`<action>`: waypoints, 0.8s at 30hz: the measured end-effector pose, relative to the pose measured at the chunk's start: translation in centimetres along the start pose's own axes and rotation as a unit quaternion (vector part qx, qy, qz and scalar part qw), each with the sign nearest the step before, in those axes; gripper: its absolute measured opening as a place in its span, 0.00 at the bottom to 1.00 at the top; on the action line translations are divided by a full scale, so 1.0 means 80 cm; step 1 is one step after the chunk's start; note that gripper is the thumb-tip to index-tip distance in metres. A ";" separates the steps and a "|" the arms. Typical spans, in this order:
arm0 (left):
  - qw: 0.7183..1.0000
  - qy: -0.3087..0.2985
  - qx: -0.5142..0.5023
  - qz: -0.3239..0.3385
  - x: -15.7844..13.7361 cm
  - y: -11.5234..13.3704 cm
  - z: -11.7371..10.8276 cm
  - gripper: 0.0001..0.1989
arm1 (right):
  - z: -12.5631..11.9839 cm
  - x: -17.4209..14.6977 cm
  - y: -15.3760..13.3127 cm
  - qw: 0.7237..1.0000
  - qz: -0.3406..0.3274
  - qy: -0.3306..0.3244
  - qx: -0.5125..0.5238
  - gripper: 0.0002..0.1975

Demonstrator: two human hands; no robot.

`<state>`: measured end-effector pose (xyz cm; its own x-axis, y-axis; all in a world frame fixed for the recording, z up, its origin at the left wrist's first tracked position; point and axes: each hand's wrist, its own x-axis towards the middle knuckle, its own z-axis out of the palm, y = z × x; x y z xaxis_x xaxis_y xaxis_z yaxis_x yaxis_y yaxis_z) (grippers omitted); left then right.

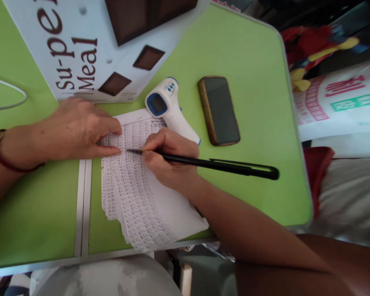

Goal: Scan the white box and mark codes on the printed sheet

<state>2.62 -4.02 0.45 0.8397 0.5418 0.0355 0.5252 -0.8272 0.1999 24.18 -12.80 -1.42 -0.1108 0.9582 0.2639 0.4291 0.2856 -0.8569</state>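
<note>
Pen [212, 163] in your right hand [172, 158], pinched between thumb and fingers, you have its tip over the packed rows of the handwritten sheets [142, 193], your landmark here. Those sheets lie fanned on the green table [253, 61]. At their left edge your left hand [80, 127] is spread, thumb apart from forefinger, both tips on the paper and the thumb's just beside the pen tip; it grips nothing. Whether the tip touches the paper, you cannot tell from this angle.

The step in hand looks like writing or marking an entry. Your next stroke would likely call for light pressure from the right hand while the left thumb and forefinger pin the sheets, since loose, fanned pages could slide. Mind the infrared thermometer [168, 100] at the sheets' far edge, close to your writing knuckles; the smartphone [222, 111] lies right of the sheets, clear of both hands. Beyond their far left corner stands the Su-per Meal box [92, 24].
</note>
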 end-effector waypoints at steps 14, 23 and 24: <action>1.000 0.015 -0.001 0.013 -0.001 0.000 0.001 0.15 | 0.000 0.000 0.003 1.000 -0.016 -0.002 0.003 0.05; 0.999 -0.030 0.008 -0.010 0.000 0.005 -0.006 0.15 | 0.000 0.001 0.000 1.000 -0.001 0.001 0.006 0.06; 1.000 -0.025 0.011 -0.006 0.000 0.004 -0.005 0.16 | -0.001 0.000 0.000 1.000 0.003 -0.002 0.004 0.06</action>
<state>2.76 -4.19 0.91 0.8383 0.5450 -0.0151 0.5385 -0.8233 0.1794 24.24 -12.78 -1.39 -0.1119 0.9599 0.2569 0.4220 0.2800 -0.8623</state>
